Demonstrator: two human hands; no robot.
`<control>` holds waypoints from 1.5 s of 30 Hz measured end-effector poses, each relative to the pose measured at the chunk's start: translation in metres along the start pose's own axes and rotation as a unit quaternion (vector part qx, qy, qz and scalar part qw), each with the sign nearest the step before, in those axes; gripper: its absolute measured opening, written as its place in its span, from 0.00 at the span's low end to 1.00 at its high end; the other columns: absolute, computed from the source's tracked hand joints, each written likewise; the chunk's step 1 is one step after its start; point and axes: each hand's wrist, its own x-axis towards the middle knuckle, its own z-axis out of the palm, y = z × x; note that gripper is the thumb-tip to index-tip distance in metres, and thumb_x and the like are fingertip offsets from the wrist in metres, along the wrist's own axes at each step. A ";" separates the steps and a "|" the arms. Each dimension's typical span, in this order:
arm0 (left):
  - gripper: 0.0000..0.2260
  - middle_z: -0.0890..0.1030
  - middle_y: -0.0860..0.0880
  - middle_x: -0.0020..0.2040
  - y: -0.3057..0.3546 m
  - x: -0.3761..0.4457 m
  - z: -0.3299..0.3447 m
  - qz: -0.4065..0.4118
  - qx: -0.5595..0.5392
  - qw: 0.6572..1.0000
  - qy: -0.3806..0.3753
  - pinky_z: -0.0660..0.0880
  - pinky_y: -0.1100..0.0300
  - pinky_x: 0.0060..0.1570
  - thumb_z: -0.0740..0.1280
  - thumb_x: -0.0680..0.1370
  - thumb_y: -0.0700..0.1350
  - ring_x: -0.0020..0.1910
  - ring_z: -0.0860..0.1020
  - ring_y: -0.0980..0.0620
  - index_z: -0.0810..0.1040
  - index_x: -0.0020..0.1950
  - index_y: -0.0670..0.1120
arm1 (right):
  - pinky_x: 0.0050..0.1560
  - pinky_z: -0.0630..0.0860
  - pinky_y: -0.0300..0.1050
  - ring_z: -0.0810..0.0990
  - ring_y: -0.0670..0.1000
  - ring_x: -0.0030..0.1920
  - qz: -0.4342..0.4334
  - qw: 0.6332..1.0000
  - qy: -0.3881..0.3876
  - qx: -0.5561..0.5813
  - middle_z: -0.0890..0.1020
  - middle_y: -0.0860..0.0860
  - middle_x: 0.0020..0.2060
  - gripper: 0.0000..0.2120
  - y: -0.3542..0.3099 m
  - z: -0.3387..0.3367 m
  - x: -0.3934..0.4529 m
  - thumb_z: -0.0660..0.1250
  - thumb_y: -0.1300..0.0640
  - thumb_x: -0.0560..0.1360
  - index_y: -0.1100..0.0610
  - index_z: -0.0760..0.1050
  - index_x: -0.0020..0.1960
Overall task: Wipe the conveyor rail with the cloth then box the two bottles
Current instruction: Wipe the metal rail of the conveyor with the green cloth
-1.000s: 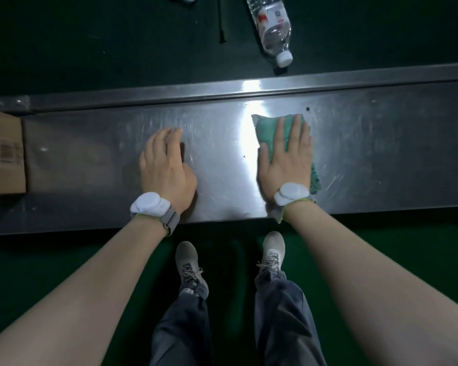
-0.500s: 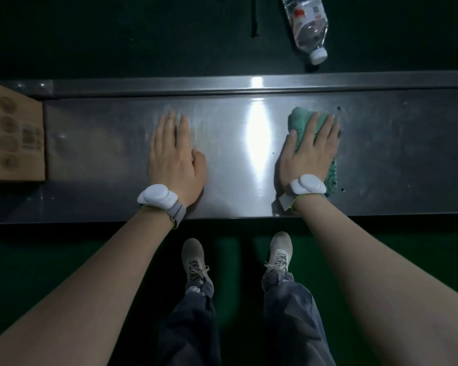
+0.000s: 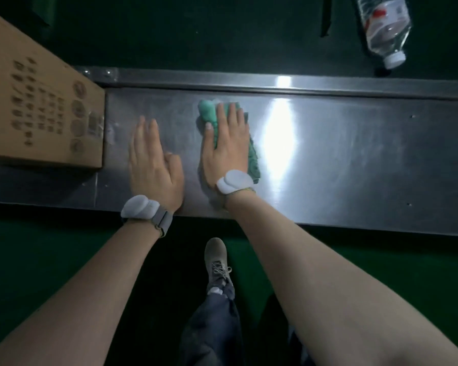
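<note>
A brushed steel conveyor rail (image 3: pixel 354 154) is being crossed by glare. A brown cardboard box (image 3: pixel 37 101), its dark printing unreadable, is lying at its left end. A clear ribbed bottle (image 3: pixel 384 30), white-capped, red-labelled, is lying beyond. The crumpled green cloth (image 3: pixel 212 114) is being pressed flat by the right hand (image 3: pixel 225 149), fingers extended; the left hand (image 3: pixel 154 165) is being rested open-palmed beside it.

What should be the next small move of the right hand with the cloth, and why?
Probably slide the cloth further left along the rail toward the cardboard box. The right hand presses it flat, and bare steel remains between it and the box. The left hand lies flat in that stretch and must shift.
</note>
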 end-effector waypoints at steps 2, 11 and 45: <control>0.28 0.65 0.38 0.84 -0.016 0.004 -0.005 0.000 -0.005 1.000 0.022 0.52 0.55 0.84 0.54 0.83 0.44 0.84 0.63 0.39 0.63 0.84 0.39 | 0.87 0.47 0.59 0.52 0.62 0.87 -0.022 0.999 -0.031 -0.018 0.59 0.61 0.86 0.27 -0.018 0.023 -0.005 0.57 0.51 0.89 0.59 0.61 0.86; 0.29 0.65 0.35 0.83 -0.051 0.022 -0.022 -0.008 -0.004 1.000 -0.008 0.56 0.44 0.84 0.52 0.83 0.47 0.84 0.62 0.36 0.64 0.83 0.35 | 0.87 0.41 0.59 0.44 0.63 0.88 -0.127 0.966 -0.105 -0.199 0.49 0.62 0.87 0.32 -0.029 0.064 -0.014 0.51 0.41 0.89 0.54 0.52 0.88; 0.27 0.67 0.42 0.83 -0.094 0.037 -0.037 0.105 -0.120 0.981 0.111 0.64 0.42 0.81 0.55 0.84 0.43 0.83 0.65 0.43 0.63 0.84 0.39 | 0.86 0.38 0.62 0.37 0.64 0.87 -0.133 0.962 -0.147 -0.188 0.42 0.63 0.87 0.34 -0.084 0.122 -0.045 0.52 0.40 0.88 0.52 0.48 0.89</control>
